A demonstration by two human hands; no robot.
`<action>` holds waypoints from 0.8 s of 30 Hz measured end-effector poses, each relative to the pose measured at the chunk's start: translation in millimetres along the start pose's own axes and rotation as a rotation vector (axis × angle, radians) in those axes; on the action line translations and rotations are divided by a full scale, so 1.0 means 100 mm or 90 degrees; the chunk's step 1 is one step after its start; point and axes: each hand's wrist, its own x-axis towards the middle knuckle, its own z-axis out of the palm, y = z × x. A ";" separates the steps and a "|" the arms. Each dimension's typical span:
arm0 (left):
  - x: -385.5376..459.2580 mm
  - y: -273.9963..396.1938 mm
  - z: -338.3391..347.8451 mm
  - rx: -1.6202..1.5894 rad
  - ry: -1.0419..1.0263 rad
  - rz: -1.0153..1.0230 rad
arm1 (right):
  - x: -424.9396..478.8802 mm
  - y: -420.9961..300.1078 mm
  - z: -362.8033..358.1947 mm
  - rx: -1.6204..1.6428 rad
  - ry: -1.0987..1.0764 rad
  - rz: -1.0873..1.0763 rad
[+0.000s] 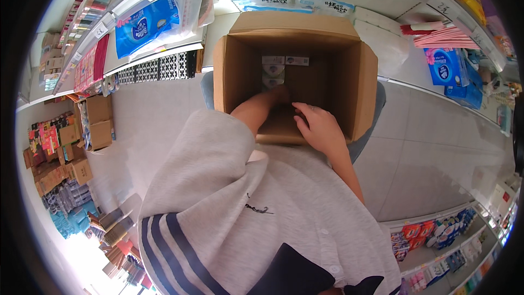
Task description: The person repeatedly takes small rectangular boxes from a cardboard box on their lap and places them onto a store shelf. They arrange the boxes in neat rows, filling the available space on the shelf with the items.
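An open cardboard box [366, 86] stands before me with its flaps spread. Several small white boxes [273, 60] lie on its floor near the far left, some in a column and one [297, 61] to the right of them. My left hand [281, 93] reaches deep into the box, close to the nearest small box; its fingers are in shadow, so any hold is hidden. Over the near right part of the opening is my right hand [321, 126], fingers loosely bent and apart, holding nothing.
Shelves with blue tissue packs [147, 26] and white-blue packets [323, 2] run beyond the box. A grey-blue seat [378, 108] shows beneath it. Cardboard cartons [100, 123] stand on the left; another stocked shelf [430, 250] is at lower right.
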 end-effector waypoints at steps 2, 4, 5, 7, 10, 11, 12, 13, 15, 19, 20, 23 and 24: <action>-0.03 -0.04 0.04 -0.031 0.023 -0.034 | -0.02 -0.02 -0.02 -0.006 0.038 -0.033; -0.12 0.08 -0.44 -0.027 0.044 0.031 | 0.00 0.07 -0.03 -0.004 0.099 -0.069; -0.14 0.10 -0.57 -0.031 0.032 0.033 | 0.01 0.02 -0.07 0.027 0.137 -0.082; -0.15 0.20 -0.87 -0.007 -0.007 0.037 | 0.04 -0.08 -0.13 0.083 0.205 -0.107; -0.57 0.61 -2.18 0.147 -0.198 0.036 | 0.06 -0.13 -0.19 0.082 0.319 -0.083; -0.79 0.73 -2.58 0.150 -0.208 0.027 | 0.07 -0.15 -0.22 0.070 0.354 -0.072; -1.04 0.80 -2.87 0.089 -0.151 0.008 | 0.06 -0.16 -0.26 0.076 0.349 -0.049; -1.29 0.86 -3.16 0.027 -0.094 -0.004 | 0.04 -0.19 -0.30 0.064 0.344 -0.028; -1.64 0.83 -3.23 -0.084 0.057 0.007 | 0.02 -0.29 -0.35 0.045 0.327 0.008; -2.23 0.88 -3.13 -0.298 0.341 0.092 | 0.10 -0.27 -0.32 0.123 0.198 0.029; -2.30 0.87 -3.03 -0.344 0.393 0.092 | 0.13 -0.35 -0.35 0.177 0.170 0.052; -2.45 1.01 -2.73 -0.533 0.615 0.073 | 0.23 -0.35 -0.24 0.351 0.230 0.018; -2.48 1.06 -2.66 -0.485 0.689 0.048 | 0.30 -0.33 -0.19 0.414 0.273 -0.016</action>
